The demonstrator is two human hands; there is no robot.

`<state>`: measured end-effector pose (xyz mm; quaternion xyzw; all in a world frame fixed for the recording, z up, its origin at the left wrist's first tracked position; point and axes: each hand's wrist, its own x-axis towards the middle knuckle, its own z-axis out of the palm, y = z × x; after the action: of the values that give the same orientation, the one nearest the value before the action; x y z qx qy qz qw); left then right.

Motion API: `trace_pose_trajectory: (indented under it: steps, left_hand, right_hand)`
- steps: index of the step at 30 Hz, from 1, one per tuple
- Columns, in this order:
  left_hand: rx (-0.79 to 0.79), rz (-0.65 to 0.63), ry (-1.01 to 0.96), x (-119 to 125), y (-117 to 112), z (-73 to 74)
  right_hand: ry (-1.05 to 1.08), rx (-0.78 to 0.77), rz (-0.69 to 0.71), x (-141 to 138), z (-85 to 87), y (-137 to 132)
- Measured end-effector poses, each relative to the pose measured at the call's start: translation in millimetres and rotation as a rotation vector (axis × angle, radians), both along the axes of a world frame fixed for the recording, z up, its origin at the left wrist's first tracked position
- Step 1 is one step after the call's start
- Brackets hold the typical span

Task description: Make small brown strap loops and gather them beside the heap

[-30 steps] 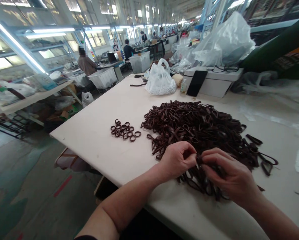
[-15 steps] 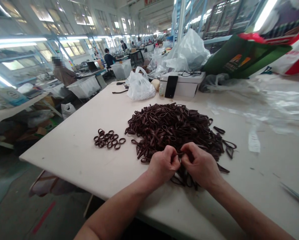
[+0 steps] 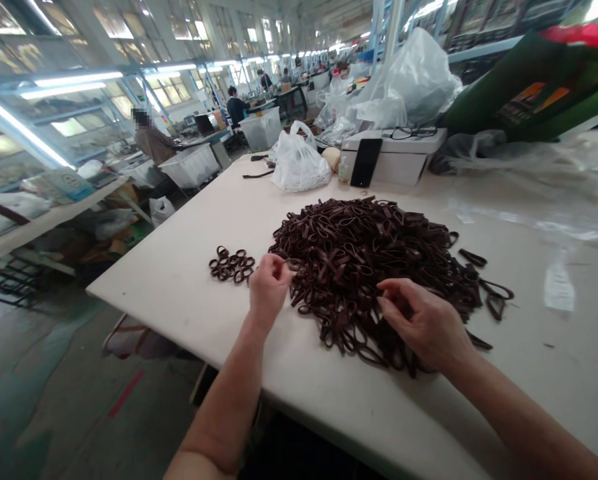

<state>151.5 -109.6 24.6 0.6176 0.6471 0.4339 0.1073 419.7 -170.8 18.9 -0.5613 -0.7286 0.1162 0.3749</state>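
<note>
A big heap of dark brown elastic bands lies on the pale table. To its left sits a small cluster of rolled brown rings. My left hand is between the cluster and the heap, fingers curled closed; what it holds is hidden. My right hand rests on the near edge of the heap, fingers bent and pinching among the bands.
A white plastic bag, a white box with a black phone leaning on it, and clear plastic bags stand at the table's far end. Other people work at benches at the far left. The table's left edge drops to the floor.
My hands, which were together at the near edge of the heap, have parted. My left hand has moved left toward the small cluster of rings. The camera view has shifted.
</note>
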Motion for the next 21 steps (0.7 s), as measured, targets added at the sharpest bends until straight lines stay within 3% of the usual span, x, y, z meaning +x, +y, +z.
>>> trace_pose_trajectory:
  steps: [4, 7, 9, 11, 15, 21]
  left_hand:
    - [-0.146, 0.281, 0.195, -79.7, 21.0, 0.8]
    - [-0.229, 0.368, 0.376, -108.6, 30.3, 3.8]
    - [-0.197, 0.328, 0.464, -107.6, 35.6, 6.2]
    - [-0.177, 0.209, 0.528, -95.5, 42.4, 7.8]
    - [-0.29, -0.012, 0.536, -66.6, 64.0, 5.6]
    - [-0.364, -0.012, 0.416, -58.6, 84.8, -0.8]
  right_hand:
    - [-0.063, 0.083, -0.007, 5.2, -7.4, 5.0]
    - [-0.085, 0.103, 0.014, 5.8, -9.7, 6.2]
    - [-0.092, 0.118, 0.024, 5.5, -10.3, 6.5]
    - [-0.095, 0.121, 0.034, 5.0, -10.7, 6.7]
    - [-0.09, 0.109, 0.066, 2.8, -9.9, 5.9]
    - [-0.075, 0.105, 0.093, 1.2, -6.8, 4.6]
